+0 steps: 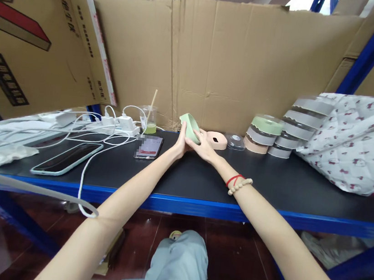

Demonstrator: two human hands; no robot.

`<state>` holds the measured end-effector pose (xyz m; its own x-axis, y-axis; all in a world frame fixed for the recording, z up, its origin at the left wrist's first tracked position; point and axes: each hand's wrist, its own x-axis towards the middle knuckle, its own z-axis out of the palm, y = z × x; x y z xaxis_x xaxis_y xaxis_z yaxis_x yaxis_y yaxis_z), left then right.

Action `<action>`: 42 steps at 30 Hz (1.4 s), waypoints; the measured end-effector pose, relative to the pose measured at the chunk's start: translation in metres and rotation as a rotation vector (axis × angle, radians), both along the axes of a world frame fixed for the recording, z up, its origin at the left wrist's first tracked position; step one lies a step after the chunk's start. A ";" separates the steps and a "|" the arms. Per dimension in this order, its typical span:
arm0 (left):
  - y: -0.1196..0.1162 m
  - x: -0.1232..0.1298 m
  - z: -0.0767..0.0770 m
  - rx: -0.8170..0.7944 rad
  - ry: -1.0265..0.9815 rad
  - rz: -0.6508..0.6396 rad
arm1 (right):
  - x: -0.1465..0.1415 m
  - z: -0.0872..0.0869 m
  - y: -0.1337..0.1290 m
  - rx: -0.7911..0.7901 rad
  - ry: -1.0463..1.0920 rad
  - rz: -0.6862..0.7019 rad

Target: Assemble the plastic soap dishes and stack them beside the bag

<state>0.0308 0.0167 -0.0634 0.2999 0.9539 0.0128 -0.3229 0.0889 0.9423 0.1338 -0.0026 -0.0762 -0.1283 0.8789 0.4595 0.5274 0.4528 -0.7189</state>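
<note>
Between my two hands, tilted up above the black tabletop, is a light green plastic case or bowl-like shell (191, 126). My left hand (180, 143) grips its left side, and my right hand (203, 146) grips its lower right side; some fingers are hidden behind it. Just right of my hands, a pink rounded piece with a dark oval slot (217, 141) lies on the table. Beside that is a clear plastic lid-like piece (235, 142). Farther right, stacked round containers in green, grey and pink (262, 134) stand next to a leaning taller grey stack (300, 122).
Two phones, one with its screen lit (149, 147) and one dark (69, 159), lie on the left. White cables run around a power strip (121, 127). A cup with a straw (150, 127) stands behind. A patterned quilted bag (362, 144) sits right; a cardboard wall (217, 66) closes the back.
</note>
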 end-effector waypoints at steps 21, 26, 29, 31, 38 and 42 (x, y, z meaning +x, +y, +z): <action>-0.006 -0.007 0.012 -0.187 -0.140 0.147 | 0.062 -0.011 0.025 0.118 -0.142 -0.671; -0.014 -0.001 0.014 -0.114 0.000 0.107 | 0.064 -0.009 0.022 0.002 -0.225 -0.603; -0.017 0.000 0.012 -0.075 0.056 0.115 | 0.065 -0.007 0.019 0.021 -0.217 -0.561; -0.016 0.000 0.010 -0.067 0.070 0.148 | 0.065 -0.008 0.019 0.062 -0.217 -0.537; -0.008 -0.003 0.006 -0.042 0.073 0.319 | 0.066 -0.010 0.020 -0.010 -0.271 -0.537; -0.005 -0.003 0.005 -0.025 0.092 0.387 | 0.060 -0.002 0.016 0.223 -0.246 -0.483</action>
